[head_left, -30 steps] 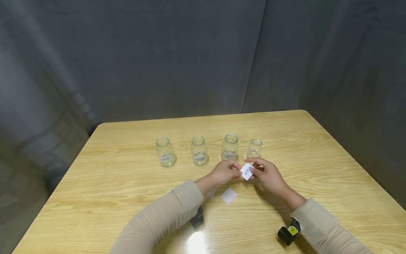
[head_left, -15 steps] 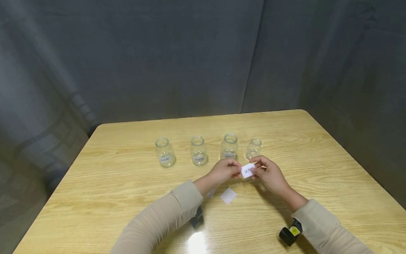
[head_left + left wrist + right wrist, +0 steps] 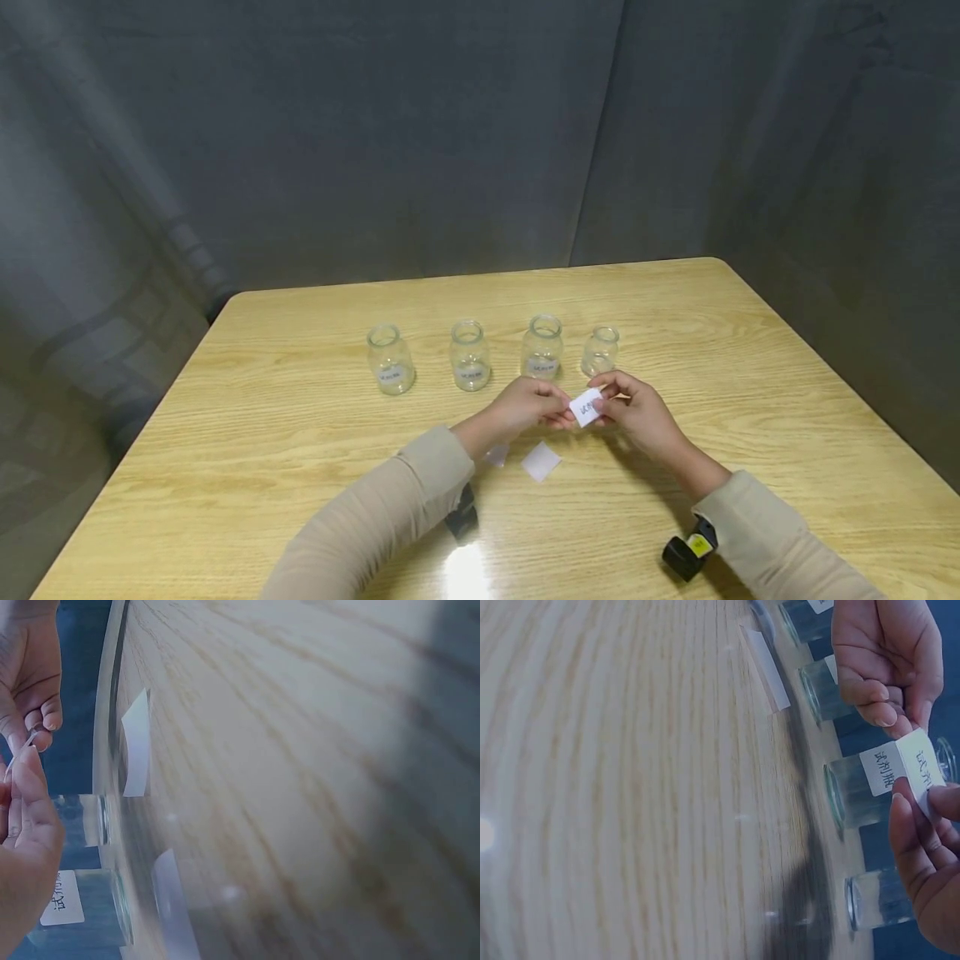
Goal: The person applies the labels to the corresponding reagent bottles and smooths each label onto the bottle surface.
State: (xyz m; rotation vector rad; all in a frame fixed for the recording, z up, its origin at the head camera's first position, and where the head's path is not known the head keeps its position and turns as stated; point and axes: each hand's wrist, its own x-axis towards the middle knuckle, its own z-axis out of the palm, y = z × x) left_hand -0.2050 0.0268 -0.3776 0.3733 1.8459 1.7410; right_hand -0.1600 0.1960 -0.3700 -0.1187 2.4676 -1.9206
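Note:
A small white label [image 3: 585, 407] with handwritten characters is between my two hands, above the table. My right hand [image 3: 637, 414] pinches it between thumb and fingers at its right side. The fingertips of my left hand [image 3: 523, 407] pinch its left edge. In the right wrist view the label [image 3: 919, 766] faces the camera, bent along one edge. Behind the hands stand glass jars in a row. A labelled jar [image 3: 542, 346] is just beyond the left hand; a smaller jar [image 3: 601, 350], showing no label, stands behind the right hand.
Two more labelled jars, one in the middle [image 3: 470, 354] and one at the left [image 3: 390, 358], stand upright. A white paper square [image 3: 541, 462] and a translucent piece [image 3: 497, 455] lie on the wooden table [image 3: 285, 433] before the hands. Dark curtains hang behind.
The label has turned between the fingers, first flatter, then tilted again. The left hand has shifted slightly left and down at its wrist. Both hands stay on the label; the jars stand still.

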